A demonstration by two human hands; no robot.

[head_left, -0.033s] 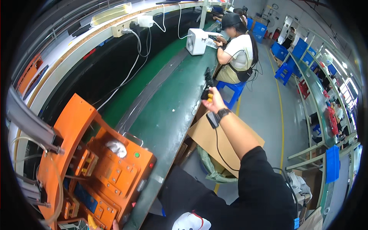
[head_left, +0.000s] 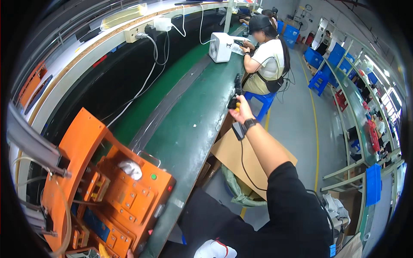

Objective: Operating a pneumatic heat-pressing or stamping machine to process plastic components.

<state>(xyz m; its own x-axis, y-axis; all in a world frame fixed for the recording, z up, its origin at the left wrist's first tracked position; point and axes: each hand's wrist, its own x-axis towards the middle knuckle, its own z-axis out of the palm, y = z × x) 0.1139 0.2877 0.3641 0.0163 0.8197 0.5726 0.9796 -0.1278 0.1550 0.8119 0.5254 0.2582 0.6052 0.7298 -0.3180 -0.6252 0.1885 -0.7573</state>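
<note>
My right hand (head_left: 242, 110) reaches out over the right edge of the green workbench (head_left: 180, 124), its fingers closed on a dark, elongated black piece (head_left: 234, 102) whose exact kind I cannot make out. Yellow covers show on its fingers, and a black band circles the wrist. At the lower left, only the fingertips of my left hand (head_left: 103, 251) show, one in a yellow cover, at the near edge of an orange machine fixture (head_left: 142, 195). The rest of that hand is out of the picture. The fixture has metal blocks, a green button and a white crumpled cloth (head_left: 130, 169) on it.
A white box-shaped fan (head_left: 220, 47) stands farther along the bench. Beyond it a co-worker (head_left: 269, 56) sits on a blue stool (head_left: 262, 102). A cardboard box (head_left: 254, 161) and a green sack (head_left: 234, 189) lie beside the bench. White cables (head_left: 144, 86) hang from the shelf.
My right hand and the black piece have shifted slightly right and away from me. My left fingertips have sunk a little lower at the picture's edge.
</note>
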